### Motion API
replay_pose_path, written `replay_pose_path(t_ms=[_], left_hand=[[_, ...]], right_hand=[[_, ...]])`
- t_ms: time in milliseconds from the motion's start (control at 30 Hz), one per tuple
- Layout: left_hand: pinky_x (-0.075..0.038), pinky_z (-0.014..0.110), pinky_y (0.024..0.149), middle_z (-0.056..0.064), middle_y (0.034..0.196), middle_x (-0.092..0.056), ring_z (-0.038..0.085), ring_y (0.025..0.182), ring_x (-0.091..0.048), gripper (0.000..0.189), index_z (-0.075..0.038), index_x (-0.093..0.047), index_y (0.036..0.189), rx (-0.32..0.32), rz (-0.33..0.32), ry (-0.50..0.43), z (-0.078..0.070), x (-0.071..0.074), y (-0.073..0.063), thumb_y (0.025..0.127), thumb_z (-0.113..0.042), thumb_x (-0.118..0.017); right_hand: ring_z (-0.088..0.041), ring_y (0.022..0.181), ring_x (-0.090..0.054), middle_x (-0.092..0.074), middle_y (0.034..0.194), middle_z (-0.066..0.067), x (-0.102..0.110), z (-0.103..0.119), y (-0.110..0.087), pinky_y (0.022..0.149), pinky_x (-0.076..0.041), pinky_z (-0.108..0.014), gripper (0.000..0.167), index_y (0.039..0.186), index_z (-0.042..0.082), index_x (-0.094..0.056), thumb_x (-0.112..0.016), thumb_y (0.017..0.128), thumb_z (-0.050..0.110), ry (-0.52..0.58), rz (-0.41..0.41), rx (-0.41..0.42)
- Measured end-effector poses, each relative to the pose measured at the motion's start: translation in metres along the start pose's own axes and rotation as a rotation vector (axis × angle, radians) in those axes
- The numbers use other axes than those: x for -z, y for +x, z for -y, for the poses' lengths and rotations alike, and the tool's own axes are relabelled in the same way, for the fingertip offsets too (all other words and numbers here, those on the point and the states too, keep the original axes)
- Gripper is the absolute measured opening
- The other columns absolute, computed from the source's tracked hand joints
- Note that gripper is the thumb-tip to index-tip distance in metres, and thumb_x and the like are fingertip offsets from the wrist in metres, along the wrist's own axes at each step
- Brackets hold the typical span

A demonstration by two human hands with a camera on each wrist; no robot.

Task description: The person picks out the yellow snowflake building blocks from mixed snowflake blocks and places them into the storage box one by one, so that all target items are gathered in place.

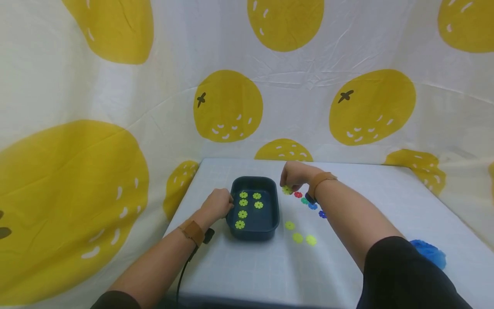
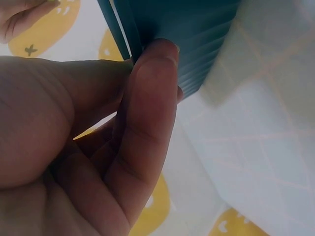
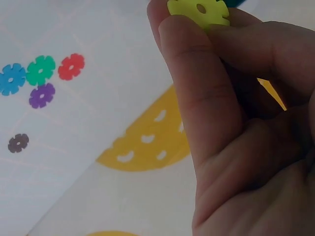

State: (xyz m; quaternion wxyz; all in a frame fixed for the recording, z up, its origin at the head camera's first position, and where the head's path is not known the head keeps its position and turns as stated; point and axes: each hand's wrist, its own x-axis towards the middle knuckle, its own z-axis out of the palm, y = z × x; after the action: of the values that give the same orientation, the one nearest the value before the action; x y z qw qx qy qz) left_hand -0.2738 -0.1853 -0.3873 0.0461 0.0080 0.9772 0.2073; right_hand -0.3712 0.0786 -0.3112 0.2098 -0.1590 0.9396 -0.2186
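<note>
My left hand (image 1: 217, 202) grips the left side of a dark teal tray (image 1: 263, 219), its thumb and fingers pinching the rim in the left wrist view. Inside the tray lie several yellow-green snowflake discs (image 1: 242, 214), notched around their edges. Just beyond the tray's far right corner, over the table, my right hand (image 1: 298, 173) pinches another yellow-green snowflake disc (image 3: 187, 8) between thumb and fingers. Three more yellow-green discs (image 1: 297, 237) lie on the table to the tray's right.
Red (image 3: 71, 67), green (image 3: 40, 70), light blue, purple and dark brown (image 3: 18, 143) discs are scattered on the white tabletop near my right hand. A crumpled blue thing (image 1: 430, 253) lies beside my right sleeve. A fruit-print curtain (image 1: 293, 107) hangs behind the table.
</note>
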Motion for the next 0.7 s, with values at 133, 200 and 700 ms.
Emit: replay_pose_path(t_ms=[133,200,700], left_hand=[[-0.057,0.028,0.062,0.014,0.103,-0.075,0.016,0.071,-0.066,0.022,0.002,-0.075,0.116,0.014,0.013,-0.009,0.0,0.001,0.001,0.099,-0.008,-0.068],[-0.057,0.028,0.063,0.013,0.102,-0.075,0.016,0.071,-0.066,0.022,0.002,-0.075,0.116,0.023,0.021,-0.013,0.0,0.002,0.001,0.099,-0.008,-0.068],[-0.058,0.028,0.062,0.016,0.108,-0.076,0.016,0.072,-0.068,0.023,0.003,-0.074,0.117,0.019,-0.003,-0.03,0.002,-0.005,0.006,0.099,-0.008,-0.068]], right_hand=[[-0.028,0.088,-0.072,-0.074,0.104,-0.011,-0.002,0.011,0.003,0.079,-0.062,-0.036,0.025,0.112,0.007,-0.079,-0.075,0.09,-0.004,-0.02,-0.003,0.018],[-0.028,0.088,-0.072,-0.074,0.104,-0.011,-0.003,0.016,0.005,0.079,-0.062,-0.035,0.026,0.113,0.007,-0.079,-0.075,0.09,-0.004,-0.029,-0.001,0.026],[-0.026,0.089,-0.073,-0.074,0.114,-0.012,-0.037,0.054,0.019,0.078,-0.063,-0.036,0.028,0.111,0.008,-0.08,-0.071,0.09,-0.009,0.018,0.067,0.114]])
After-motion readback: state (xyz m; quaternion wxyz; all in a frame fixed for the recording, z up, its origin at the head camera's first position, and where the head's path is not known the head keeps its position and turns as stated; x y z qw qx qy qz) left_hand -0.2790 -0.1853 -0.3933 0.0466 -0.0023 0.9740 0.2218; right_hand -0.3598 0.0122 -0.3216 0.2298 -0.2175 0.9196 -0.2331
